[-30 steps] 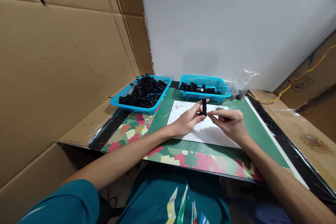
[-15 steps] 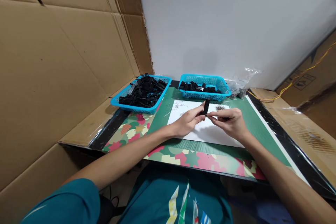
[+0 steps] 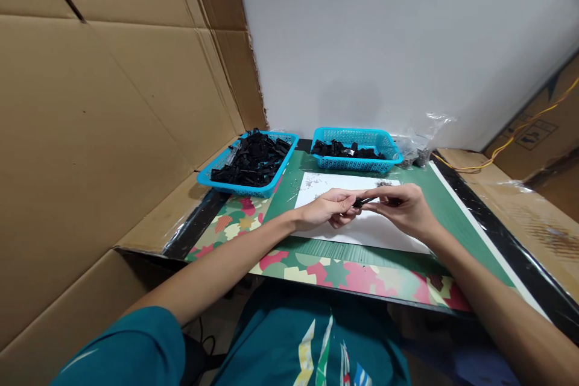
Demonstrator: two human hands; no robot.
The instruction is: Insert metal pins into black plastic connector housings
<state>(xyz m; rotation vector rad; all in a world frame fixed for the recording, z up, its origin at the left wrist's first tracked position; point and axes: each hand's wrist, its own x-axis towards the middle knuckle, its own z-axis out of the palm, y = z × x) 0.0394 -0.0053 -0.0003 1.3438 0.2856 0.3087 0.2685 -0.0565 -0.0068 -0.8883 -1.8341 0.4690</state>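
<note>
My left hand (image 3: 329, 208) is closed around a small black plastic piece (image 3: 359, 202), and much of the piece is hidden by the fingers. From the right, my right hand (image 3: 400, 208) meets it with thumb and forefinger pinched together at its end. Something dark shows in the right palm, too hidden to name. Both hands are held over a white sheet (image 3: 362, 232), on which small metal bits (image 3: 313, 181) lie scattered at the back left. A denser heap of such bits (image 3: 383, 183) sits behind the right hand.
A blue basket (image 3: 239, 188) heaped with black pieces stands at the left. Another blue basket (image 3: 357, 165) with fewer black pieces is at the back. Clear plastic bags (image 3: 418, 154) are beside it. Cardboard (image 3: 136, 102) walls the left side; a yellow cable (image 3: 488, 160) runs at the right.
The black piece stood upright above the left fingers and is now turned down toward the right hand. The left fingers have curled further around it.
</note>
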